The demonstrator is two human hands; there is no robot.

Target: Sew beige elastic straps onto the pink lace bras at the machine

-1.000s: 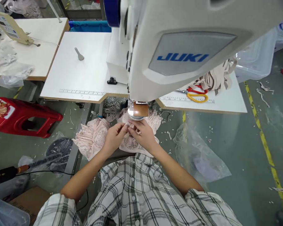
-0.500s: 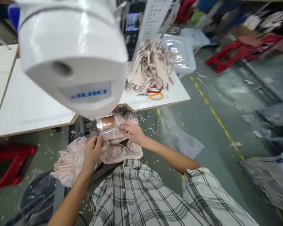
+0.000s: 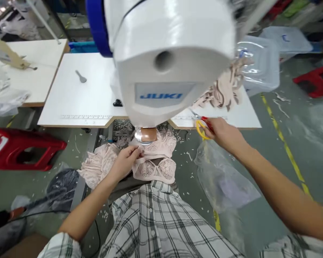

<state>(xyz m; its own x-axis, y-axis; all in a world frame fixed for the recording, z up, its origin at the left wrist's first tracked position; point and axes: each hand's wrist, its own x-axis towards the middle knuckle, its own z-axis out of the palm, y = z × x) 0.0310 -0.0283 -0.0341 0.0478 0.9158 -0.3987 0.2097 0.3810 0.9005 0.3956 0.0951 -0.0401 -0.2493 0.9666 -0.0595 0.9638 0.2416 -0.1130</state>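
Note:
In front of me a pale pink lace bra lies near my lap, and more of the same lace reaches up to the sewing machine. With its fingers pinched, my left hand holds the edge of the bra just below the machine's metal plate. Off to the right, my right hand is closed around the scissors at the table's front edge. One red and one yellow handle loop show; the blades point up and left over the tabletop.
A bunch of pink lace pieces hangs left of the machine. Beige fabric strips lie on the white table, beside a clear plastic bin. Red stools stand on both sides, one at left. A plastic bag lies on the floor.
My right hand has left the lace and moved right to the scissors, which it now grips. My left hand stays on the bra. The view has swung to the left.

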